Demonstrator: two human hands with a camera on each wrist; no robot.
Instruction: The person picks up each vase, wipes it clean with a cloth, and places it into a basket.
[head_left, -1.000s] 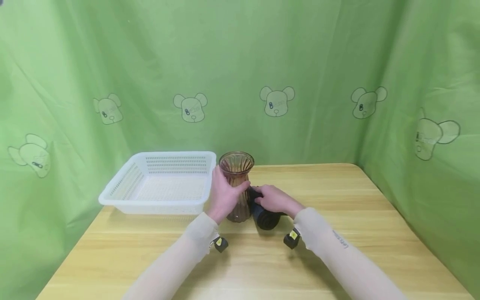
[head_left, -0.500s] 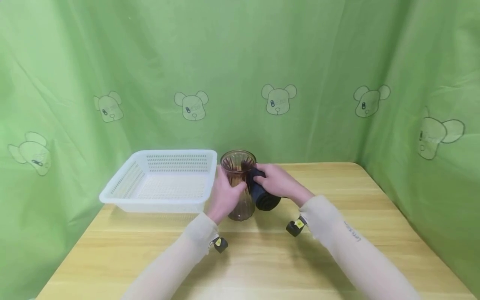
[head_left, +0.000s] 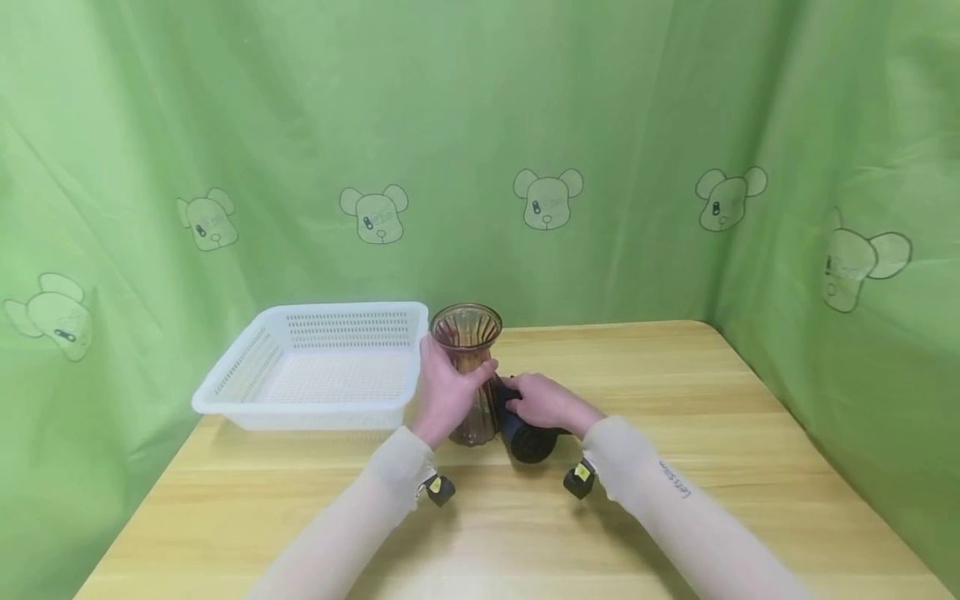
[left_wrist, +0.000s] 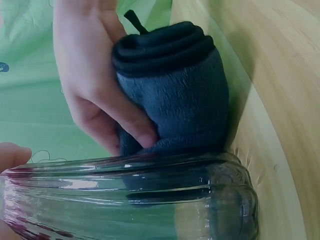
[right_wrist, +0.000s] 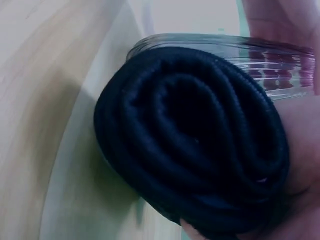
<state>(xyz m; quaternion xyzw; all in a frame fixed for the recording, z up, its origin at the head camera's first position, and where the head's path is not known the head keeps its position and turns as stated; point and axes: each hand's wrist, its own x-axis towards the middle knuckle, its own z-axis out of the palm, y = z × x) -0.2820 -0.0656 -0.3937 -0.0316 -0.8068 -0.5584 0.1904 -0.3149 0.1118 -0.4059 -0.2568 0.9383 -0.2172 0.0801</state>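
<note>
A ribbed, purple-brown glass vase (head_left: 477, 417) with a flared rim stands upright on the table. My left hand (head_left: 450, 386) grips it around the waist from the left, thumb across the front. Against the vase's right side lies a rolled dark navy towel (head_left: 529, 440), its fuzzy face seen through the glass in the left wrist view. My right hand (head_left: 549, 402) holds this roll from above and behind, fingers curled over it. The right wrist view looks onto the roll's coiled end (right_wrist: 195, 135), which covers much of the vase.
A white perforated plastic basket (head_left: 311, 406) sits to the left, close to my left hand. The wooden table (head_left: 675, 517) ends at the back and right beside a green curtain (head_left: 465, 100) with bear-head prints.
My right hand and the towel were higher along the vase half a second ago; they have come back down near its base. My left hand keeps its grip on the vase.
</note>
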